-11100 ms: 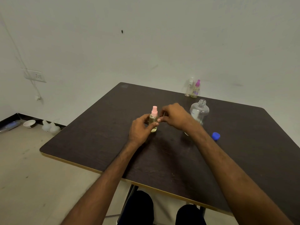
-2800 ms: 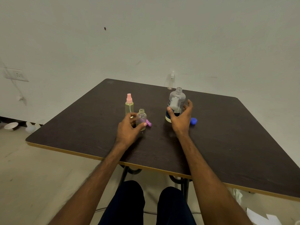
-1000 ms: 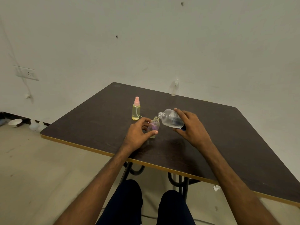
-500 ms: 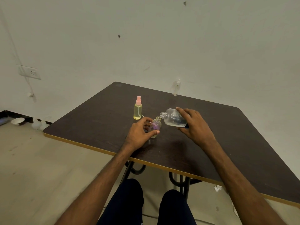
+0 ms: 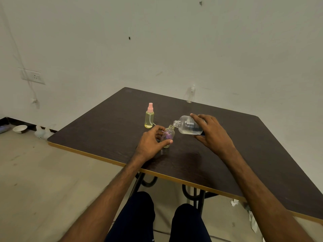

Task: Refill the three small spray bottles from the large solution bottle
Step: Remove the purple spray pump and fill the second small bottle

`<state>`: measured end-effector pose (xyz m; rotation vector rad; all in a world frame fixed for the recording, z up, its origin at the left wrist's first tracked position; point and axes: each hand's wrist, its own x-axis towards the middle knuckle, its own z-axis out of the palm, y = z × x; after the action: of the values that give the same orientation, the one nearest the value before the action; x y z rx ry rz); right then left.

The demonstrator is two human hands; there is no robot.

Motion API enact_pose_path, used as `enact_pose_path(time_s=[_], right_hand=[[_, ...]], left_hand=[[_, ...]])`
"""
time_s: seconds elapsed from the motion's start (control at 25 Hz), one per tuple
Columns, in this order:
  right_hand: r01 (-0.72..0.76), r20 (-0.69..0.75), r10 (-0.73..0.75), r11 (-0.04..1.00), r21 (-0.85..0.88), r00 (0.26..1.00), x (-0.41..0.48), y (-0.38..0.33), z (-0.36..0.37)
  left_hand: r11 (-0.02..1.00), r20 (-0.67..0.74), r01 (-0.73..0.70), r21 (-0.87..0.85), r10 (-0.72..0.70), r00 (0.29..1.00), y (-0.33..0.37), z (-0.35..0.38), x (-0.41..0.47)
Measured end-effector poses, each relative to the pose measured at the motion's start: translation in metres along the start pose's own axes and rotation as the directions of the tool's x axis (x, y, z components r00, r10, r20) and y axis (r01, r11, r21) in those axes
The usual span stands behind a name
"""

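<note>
The right hand (image 5: 212,135) is wrapped around the large clear plastic solution bottle (image 5: 188,127), tipped nearly flat with its open neck just above the mouth of the small uncapped clear spray bottle (image 5: 168,137). Only a shallow pool of clear liquid lies along the big bottle's lower side. The left hand (image 5: 151,143) pinches the small bottle between thumb and fingers, steadying it on the table; a thin layer of yellowish liquid sits at its base, and something purple shows through the glass.

Just behind it stands a small spray bottle with a pink pump top (image 5: 149,117), filled with pale yellow liquid. At the far edge, by the wall, a third small clear spray bottle (image 5: 190,95) stands capped; its contents can't be made out.

It's a dark wood-grain table with a pale edge band (image 5: 253,154), against a plain whitish wall (image 5: 157,41) with a wall socket (image 5: 33,76) at left.
</note>
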<state>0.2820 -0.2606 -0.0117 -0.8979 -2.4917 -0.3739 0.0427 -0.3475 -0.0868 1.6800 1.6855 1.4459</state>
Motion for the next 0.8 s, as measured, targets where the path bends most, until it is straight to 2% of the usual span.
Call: enact_pose_path(time_s=[0.8], right_hand=[[0.031, 0.031, -0.029, 0.997, -0.069, 0.999, 0.0050, -0.0014, -0.0098]], left_hand=[[1.000, 0.018, 0.002, -0.006, -0.002, 1.000, 0.0035, -0.0020, -0.0003]])
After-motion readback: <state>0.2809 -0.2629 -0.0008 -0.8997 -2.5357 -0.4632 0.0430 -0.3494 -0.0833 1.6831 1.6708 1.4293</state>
